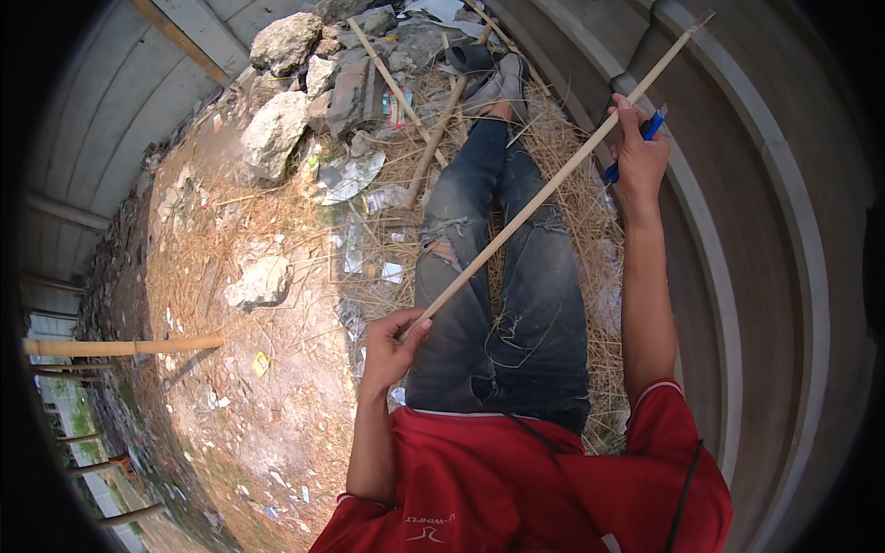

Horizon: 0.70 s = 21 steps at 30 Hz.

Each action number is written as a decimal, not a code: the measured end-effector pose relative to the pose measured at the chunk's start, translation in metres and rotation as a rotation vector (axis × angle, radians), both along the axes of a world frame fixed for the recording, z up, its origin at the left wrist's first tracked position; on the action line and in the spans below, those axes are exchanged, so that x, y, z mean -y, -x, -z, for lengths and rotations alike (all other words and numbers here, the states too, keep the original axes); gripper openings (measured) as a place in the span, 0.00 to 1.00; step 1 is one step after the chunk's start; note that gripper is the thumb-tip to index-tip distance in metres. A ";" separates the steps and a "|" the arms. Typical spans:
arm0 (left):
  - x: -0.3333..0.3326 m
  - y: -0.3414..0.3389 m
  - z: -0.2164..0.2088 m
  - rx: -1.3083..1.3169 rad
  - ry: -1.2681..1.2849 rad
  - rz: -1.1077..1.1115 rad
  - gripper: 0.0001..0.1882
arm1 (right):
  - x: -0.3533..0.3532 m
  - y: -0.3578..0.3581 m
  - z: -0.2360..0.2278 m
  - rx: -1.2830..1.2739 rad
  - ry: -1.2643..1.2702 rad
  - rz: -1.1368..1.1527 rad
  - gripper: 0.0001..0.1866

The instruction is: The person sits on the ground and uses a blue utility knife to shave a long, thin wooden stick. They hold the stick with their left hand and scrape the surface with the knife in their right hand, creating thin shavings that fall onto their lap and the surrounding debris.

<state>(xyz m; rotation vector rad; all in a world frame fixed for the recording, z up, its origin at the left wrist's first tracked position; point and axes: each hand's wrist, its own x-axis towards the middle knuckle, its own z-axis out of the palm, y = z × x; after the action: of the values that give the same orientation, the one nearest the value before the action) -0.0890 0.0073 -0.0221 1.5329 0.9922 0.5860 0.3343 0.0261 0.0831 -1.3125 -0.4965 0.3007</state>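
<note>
A long, thin, pale bamboo stick (532, 206) runs slantwise across my outstretched legs (498, 267). Its lower end is in my left hand (390, 352), with the thumb and fingers closed round it above my thigh. Farther up and to the right, my right hand (641, 164) grips the same stick between thumb and fingertips. A blue utility knife (654, 125) is tucked in that right hand too, its blade end pointing up beside the stick. Beyond the right hand the stick's frayed tip sticks out toward the wall.
A ridged grey-brown wall (765, 276) stands close on my right. Large rocks (275, 136) and thin poles (392, 83) lie beyond my feet. Dry straw (590, 217) and litter cover the ground. At left a bamboo pole (124, 347) juts inward.
</note>
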 end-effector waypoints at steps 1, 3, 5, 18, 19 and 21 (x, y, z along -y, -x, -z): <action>0.004 -0.008 -0.003 0.022 0.031 -0.015 0.12 | -0.001 0.021 0.008 0.007 0.062 -0.051 0.15; 0.008 -0.030 -0.013 0.068 0.094 -0.042 0.13 | -0.003 0.064 0.027 0.171 0.010 -0.157 0.14; 0.009 -0.044 -0.013 0.131 0.083 -0.075 0.14 | 0.009 0.104 0.037 0.191 0.109 -0.380 0.13; 0.030 -0.068 -0.014 0.314 0.047 -0.145 0.17 | 0.015 0.121 0.021 0.357 0.297 -0.708 0.18; 0.030 -0.068 -0.014 0.307 0.053 -0.148 0.17 | 0.021 0.120 0.019 0.387 0.319 -0.761 0.19; 0.030 -0.070 -0.013 0.294 0.065 -0.156 0.17 | 0.030 0.123 0.020 0.416 0.377 -0.844 0.19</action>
<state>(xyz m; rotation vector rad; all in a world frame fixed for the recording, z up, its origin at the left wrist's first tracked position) -0.0191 -0.0225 -0.0090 1.2755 0.8987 0.8546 0.2112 -0.0041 0.0635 -1.4768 -1.4029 0.8564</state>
